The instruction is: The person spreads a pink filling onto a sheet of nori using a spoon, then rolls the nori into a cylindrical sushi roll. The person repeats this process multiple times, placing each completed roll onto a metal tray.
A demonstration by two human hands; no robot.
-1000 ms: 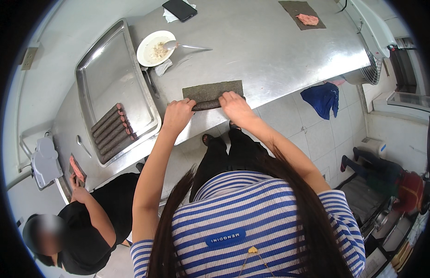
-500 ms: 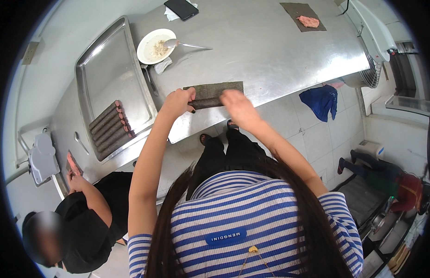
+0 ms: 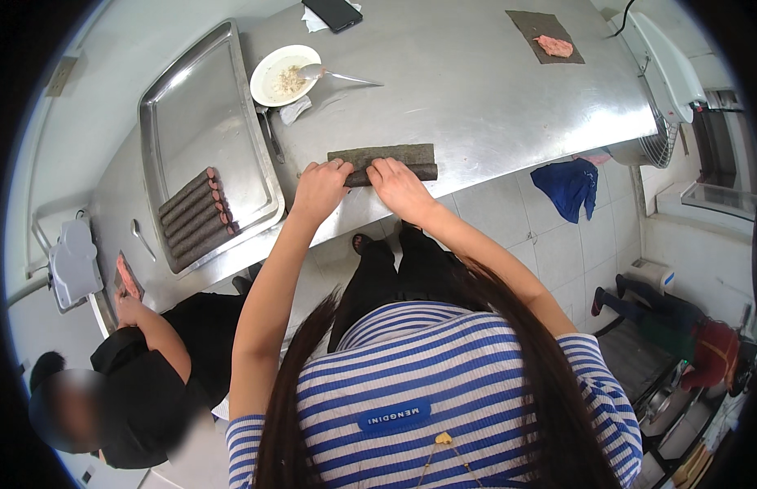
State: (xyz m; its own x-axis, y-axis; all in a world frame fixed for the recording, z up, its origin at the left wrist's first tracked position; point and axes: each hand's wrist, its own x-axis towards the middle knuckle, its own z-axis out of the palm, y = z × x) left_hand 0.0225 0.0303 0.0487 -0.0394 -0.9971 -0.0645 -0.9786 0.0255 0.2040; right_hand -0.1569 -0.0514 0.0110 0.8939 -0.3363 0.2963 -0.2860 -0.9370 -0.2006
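A dark seaweed sheet (image 3: 407,152) lies at the front edge of the steel table, its near side curled into a roll (image 3: 428,172). My left hand (image 3: 320,189) is closed on the left part of the roll, fingertips on top. Close beside it, my right hand (image 3: 397,186) grips the middle with bent fingers; the roll's right end sticks out past it. The thumbs are hidden beneath. Whatever is inside the roll cannot be seen.
Left of my hands, a metal tray (image 3: 268,181) holds several finished seaweed rolls (image 3: 195,216) with pink filling. Behind stand a white bowl (image 3: 268,91) with a spoon and a phone (image 3: 333,12). Another seaweed sheet (image 3: 525,28) bears pink paste. A co-worker (image 3: 162,350) works at left.
My right hand has come down from a blurred position onto the roll, nearer my left hand. My left hand's fingers have shifted onto the top of the roll.
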